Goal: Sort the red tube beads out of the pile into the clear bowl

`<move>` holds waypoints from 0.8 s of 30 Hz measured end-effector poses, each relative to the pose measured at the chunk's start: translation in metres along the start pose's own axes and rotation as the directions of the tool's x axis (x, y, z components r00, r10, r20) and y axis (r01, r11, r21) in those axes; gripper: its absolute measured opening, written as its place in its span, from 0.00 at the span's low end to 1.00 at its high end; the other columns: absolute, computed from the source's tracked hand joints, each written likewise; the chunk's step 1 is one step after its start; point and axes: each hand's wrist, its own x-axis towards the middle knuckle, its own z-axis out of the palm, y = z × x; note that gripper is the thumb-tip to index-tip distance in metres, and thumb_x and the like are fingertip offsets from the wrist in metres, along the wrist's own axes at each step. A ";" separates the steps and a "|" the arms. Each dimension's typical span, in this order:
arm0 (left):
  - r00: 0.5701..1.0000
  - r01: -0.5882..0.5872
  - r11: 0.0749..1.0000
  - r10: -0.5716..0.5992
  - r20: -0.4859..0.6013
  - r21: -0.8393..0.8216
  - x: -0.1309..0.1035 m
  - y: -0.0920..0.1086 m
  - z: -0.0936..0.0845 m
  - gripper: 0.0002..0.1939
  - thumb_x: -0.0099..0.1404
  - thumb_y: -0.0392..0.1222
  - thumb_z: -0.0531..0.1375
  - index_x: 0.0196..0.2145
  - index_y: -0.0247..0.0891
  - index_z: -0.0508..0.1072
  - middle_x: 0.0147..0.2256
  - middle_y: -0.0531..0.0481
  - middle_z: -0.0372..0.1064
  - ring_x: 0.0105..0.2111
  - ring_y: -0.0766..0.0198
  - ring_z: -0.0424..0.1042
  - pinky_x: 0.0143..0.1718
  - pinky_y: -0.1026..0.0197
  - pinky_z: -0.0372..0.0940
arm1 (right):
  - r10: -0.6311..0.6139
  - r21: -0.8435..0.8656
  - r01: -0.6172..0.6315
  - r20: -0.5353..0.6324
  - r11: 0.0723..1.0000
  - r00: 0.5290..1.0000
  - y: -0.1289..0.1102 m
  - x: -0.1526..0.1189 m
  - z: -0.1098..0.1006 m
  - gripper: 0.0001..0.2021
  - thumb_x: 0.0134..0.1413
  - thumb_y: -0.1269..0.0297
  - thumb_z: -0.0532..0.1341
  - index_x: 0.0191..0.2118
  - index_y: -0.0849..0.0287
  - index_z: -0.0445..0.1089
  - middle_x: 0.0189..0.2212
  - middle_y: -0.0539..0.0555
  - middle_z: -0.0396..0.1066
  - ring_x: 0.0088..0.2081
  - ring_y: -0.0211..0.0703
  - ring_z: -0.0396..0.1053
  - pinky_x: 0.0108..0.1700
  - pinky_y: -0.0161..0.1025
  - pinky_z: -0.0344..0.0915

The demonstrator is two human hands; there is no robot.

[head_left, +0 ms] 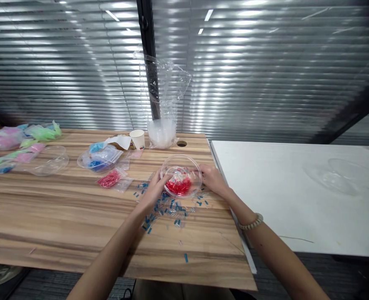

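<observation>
A clear round plastic bowl [181, 176] with a heap of small red pieces [178, 186] in it is held above the wooden table. My left hand [155, 189] grips the bowl's left side, thumb over the rim. On its right side, my right hand [212, 177] has its fingers closed at the rim; they are partly hidden, and whether they hold the rim or a red piece is unclear. Blue and clear tube-like pieces [171, 206] lie scattered on the table beneath and in front of the bowl.
Left of my hands lie a bag of red pieces [109, 179] and a clear bowl with blue bags [98, 160]. Behind stand a paper cup [138, 138] and bagged clear cups [162, 133]. A white table [265, 187] adjoins on the right.
</observation>
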 end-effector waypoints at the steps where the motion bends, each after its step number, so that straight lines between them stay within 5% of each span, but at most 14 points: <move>1: 1.000 0.005 1.000 -0.005 0.001 -0.001 0.000 0.000 0.000 0.22 0.60 0.47 0.59 0.51 0.42 0.69 0.57 0.48 0.63 0.59 0.53 0.58 0.58 0.55 0.53 | 0.000 0.000 0.000 0.002 1.000 1.000 0.000 0.000 0.000 0.11 0.55 0.74 0.57 0.41 0.59 0.74 0.38 0.55 0.77 0.38 0.46 0.73 0.41 0.38 0.67; 24: 1.000 0.011 1.000 -0.011 0.025 -0.002 0.000 0.001 0.001 0.22 0.60 0.47 0.59 0.52 0.42 0.67 0.55 0.48 0.65 0.57 0.53 0.60 0.58 0.55 0.54 | -0.025 0.003 0.025 0.017 1.000 1.000 0.004 0.000 0.002 0.12 0.56 0.71 0.57 0.43 0.58 0.74 0.39 0.56 0.77 0.41 0.48 0.73 0.44 0.40 0.67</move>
